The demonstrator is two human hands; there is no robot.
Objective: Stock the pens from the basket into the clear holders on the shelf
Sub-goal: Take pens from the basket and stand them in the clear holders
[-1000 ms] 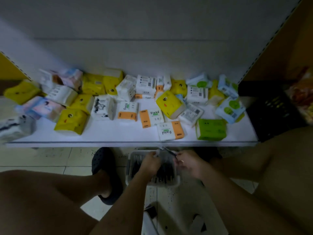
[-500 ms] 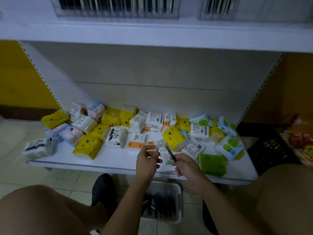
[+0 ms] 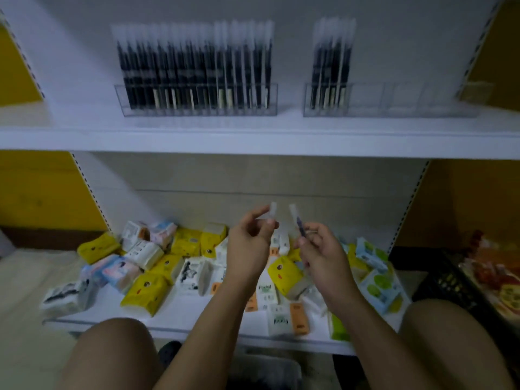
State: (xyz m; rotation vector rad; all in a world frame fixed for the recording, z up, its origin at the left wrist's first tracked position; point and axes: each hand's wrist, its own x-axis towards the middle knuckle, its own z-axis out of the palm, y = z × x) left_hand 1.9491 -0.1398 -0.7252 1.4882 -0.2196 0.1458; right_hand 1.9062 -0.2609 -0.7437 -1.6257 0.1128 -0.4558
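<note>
low between the knees sits the basket (image 3: 267,368), dim, its contents unreadable. above it the left hand (image 3: 247,243) pinches a pale clear-tipped piece (image 3: 272,211) — too blurred to name — and the right hand (image 3: 320,249) pinches a dark pen (image 3: 298,222), clear cap up. behind them tissue packs (image 3: 146,291) litter the lower shelf (image 3: 197,313). on the upper shelf (image 3: 253,139), the left holder (image 3: 197,111) stands packed with pens (image 3: 194,68); the right holder (image 3: 408,101) has a few at its left end.
</note>
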